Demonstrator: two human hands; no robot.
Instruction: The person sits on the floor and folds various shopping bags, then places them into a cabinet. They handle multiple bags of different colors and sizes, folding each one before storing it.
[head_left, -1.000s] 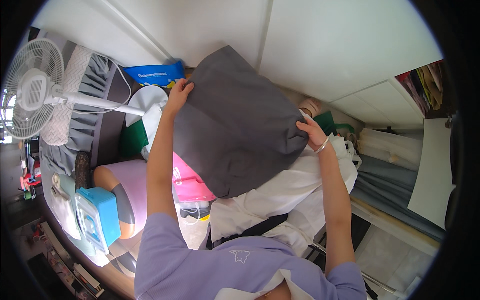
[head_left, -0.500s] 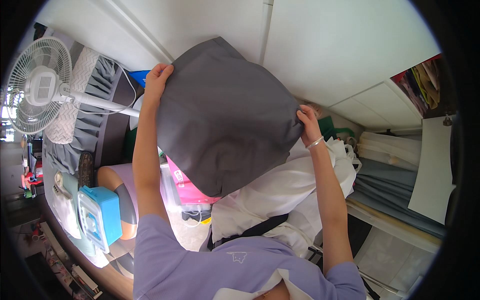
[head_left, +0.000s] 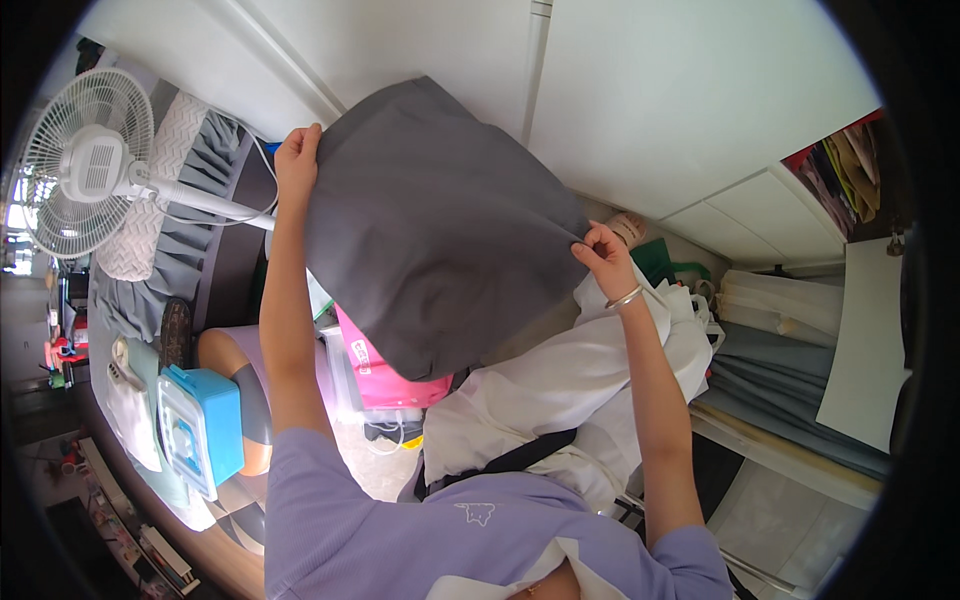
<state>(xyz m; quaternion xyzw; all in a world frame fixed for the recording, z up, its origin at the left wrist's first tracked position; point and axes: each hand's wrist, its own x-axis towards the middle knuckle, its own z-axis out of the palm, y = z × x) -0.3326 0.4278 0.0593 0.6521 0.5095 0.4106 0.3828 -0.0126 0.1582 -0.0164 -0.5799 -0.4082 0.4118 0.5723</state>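
A dark grey cloth hangs spread in the air in front of me. My left hand pinches its upper left corner, raised high. My right hand, with a thin bracelet at the wrist, grips the cloth's right edge lower down. The cloth tilts down toward the right and hides what lies behind it. White fabric is heaped just below my right arm.
A white standing fan is at the left. A blue lidded box sits on a surface at lower left. A pink bag shows under the cloth. Folded grey-blue fabric lies on a shelf at right.
Both hands have lifted the grey cloth higher and spread it wider. My left hand moved up and to the left, and the cloth now hangs flatter.
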